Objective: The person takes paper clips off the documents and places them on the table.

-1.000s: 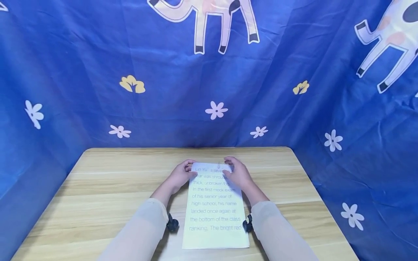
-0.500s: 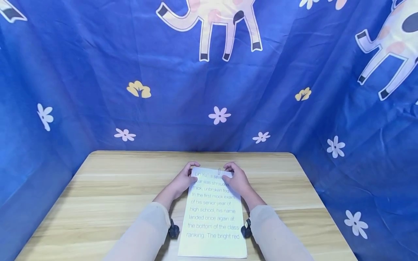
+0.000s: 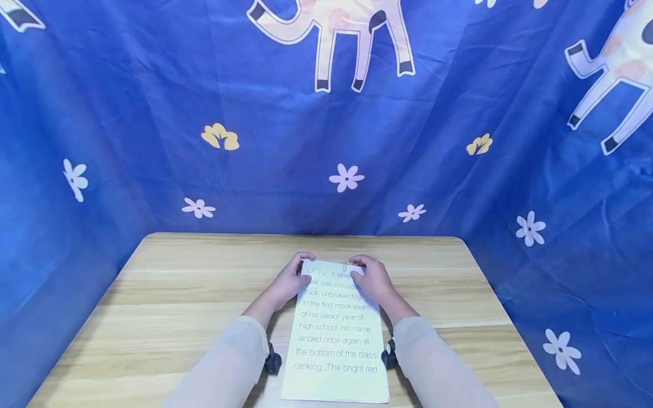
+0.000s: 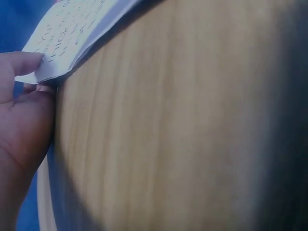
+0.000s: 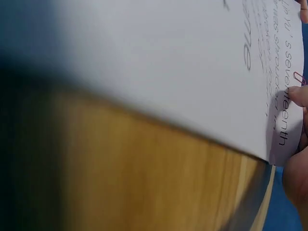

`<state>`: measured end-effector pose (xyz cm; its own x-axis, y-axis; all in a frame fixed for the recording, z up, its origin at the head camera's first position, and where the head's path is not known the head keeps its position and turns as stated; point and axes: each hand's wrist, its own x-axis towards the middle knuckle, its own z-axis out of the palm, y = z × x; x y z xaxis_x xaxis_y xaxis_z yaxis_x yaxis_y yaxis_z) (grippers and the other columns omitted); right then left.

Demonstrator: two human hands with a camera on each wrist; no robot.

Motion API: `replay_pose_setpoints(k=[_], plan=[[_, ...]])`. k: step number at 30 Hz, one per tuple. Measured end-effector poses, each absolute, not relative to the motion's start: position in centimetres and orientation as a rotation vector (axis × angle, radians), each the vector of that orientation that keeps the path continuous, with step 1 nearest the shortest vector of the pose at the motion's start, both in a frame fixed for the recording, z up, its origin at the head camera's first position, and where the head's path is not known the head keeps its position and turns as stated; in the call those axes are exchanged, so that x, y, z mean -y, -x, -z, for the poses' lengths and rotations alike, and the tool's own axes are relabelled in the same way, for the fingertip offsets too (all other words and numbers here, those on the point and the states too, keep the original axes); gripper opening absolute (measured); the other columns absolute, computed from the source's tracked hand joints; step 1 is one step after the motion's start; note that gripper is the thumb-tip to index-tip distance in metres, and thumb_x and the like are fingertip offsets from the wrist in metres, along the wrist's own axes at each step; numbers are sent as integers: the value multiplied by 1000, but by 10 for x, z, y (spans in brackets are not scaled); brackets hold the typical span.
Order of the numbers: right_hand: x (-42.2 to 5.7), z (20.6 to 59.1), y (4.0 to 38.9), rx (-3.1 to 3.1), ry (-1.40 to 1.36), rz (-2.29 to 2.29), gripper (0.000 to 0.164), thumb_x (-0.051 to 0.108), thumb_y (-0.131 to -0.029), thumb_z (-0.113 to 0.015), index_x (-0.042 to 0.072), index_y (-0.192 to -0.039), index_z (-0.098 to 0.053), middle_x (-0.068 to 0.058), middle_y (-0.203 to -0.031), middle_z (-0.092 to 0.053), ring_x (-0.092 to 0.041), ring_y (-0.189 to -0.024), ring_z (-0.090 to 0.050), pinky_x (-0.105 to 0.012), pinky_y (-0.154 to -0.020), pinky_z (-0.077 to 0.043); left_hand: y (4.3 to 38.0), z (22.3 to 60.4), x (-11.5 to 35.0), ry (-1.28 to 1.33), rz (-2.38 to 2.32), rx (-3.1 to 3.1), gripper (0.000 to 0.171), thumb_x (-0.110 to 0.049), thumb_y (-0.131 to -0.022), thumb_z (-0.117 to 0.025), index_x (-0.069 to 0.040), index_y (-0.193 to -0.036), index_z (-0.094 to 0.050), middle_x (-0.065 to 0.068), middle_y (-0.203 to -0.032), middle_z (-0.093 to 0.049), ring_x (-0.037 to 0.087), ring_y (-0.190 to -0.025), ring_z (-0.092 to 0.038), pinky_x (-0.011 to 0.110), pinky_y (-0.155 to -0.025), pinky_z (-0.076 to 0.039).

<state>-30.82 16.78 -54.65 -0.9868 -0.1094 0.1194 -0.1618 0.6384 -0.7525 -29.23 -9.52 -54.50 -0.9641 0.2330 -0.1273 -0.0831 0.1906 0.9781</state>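
A stack of printed paper sheets (image 3: 334, 334) lies lengthwise in front of me, its text facing up. A small paper clip (image 3: 344, 266) sits on the top edge, right of the middle; in the right wrist view the clip (image 5: 299, 77) looks pinkish red. My left hand (image 3: 287, 283) pinches the top left corner, thumb over the print and fingers behind the sheets (image 4: 79, 36). With its thumb on the text beside the clip, my right hand (image 3: 376, 283) pinches the top right part. Its other fingers are partly hidden behind the edge.
The pale wooden table (image 3: 194, 294) extends on both sides of the paper. Behind it and at the sides hangs a blue curtain (image 3: 275, 141) with cows and flowers. A dark round object (image 3: 272, 361) is at the left cuff, another (image 3: 389, 356) at the right.
My left fingertips have moved from the paper's left side to behind its top edge. My right fingertips have come down closer to the clip. The head view has shifted slightly.
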Motion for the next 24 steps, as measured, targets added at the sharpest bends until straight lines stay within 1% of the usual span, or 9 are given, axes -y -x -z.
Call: replay_pose_setpoints(k=[4, 7, 10, 11, 13, 17, 19, 21, 24], plan=[[-170, 545, 307, 2807, -238, -1257, 32, 10, -96, -79, 15, -127, -76, -6, -125, -78, -28, -124, -71, -49, -115, -54, 292, 546, 94, -129, -1839, -2244, 55, 8, -99, -58, -18, -147, -54, 16, -139, -62, 29, -123, -63, 39, -109, -50], [-171, 544, 307, 2810, -235, -1269, 32, 11, -96, -79, 15, -128, -76, -7, -127, -77, -29, -125, -70, -49, -115, -54, 292, 547, 94, -114, -1833, -2262, 56, 7, -97, -61, -18, -146, -55, 14, -141, -61, 29, -128, -60, 47, -119, -45], [-172, 545, 306, 2812, -219, -1294, 31, 13, -96, -79, 16, -128, -77, -6, -127, -78, -28, -126, -70, -49, -115, -54, 291, 548, 95, -91, -1837, -2266, 56, 6, -96, -63, -18, -146, -56, 14, -141, -62, 29, -131, -59, 51, -125, -41], [-171, 545, 305, 2811, -214, -1307, 32, 13, -96, -80, 16, -128, -77, -6, -127, -78, -28, -126, -70, -49, -115, -54, 291, 548, 95, -85, -1836, -2270, 56, 6, -95, -63, -18, -146, -57, 13, -140, -63, 28, -130, -60, 51, -124, -42], [-172, 544, 304, 2806, -200, -1338, 32, 14, -96, -80, 17, -128, -77, -6, -126, -79, -28, -126, -70, -49, -117, -53, 290, 549, 95, -82, -1839, -2275, 56, 6, -94, -64, -16, -145, -57, 14, -137, -65, 28, -126, -63, 47, -119, -47], [-172, 542, 301, 2776, -182, -1392, 32, 13, -95, -80, 16, -127, -78, -6, -124, -79, -30, -126, -71, -50, -119, -52, 289, 549, 95, -85, -1839, -2292, 55, 7, -93, -66, -13, -144, -58, 15, -132, -66, 25, -118, -66, 34, -105, -53], [-173, 541, 300, 2765, -174, -1405, 32, 12, -95, -80, 15, -127, -78, -6, -123, -79, -30, -126, -71, -50, -119, -52, 288, 550, 95, -94, -1849, -2286, 55, 7, -93, -66, -11, -145, -58, 16, -133, -66, 24, -117, -67, 29, -99, -56], [-173, 541, 300, 2754, -172, -1412, 32, 12, -95, -80, 15, -127, -78, -5, -122, -79, -29, -125, -71, -50, -119, -52, 288, 549, 95, -95, -1862, -2273, 55, 7, -94, -66, -11, -145, -58, 16, -133, -66, 24, -117, -68, 25, -95, -56], [-174, 540, 299, 2735, -161, -1443, 32, 12, -95, -80, 15, -126, -78, -3, -117, -79, -26, -119, -72, -48, -117, -54, 287, 548, 94, -98, -1876, -2260, 56, 8, -94, -66, -11, -146, -57, 16, -133, -66, 24, -116, -69, 23, -92, -57]])
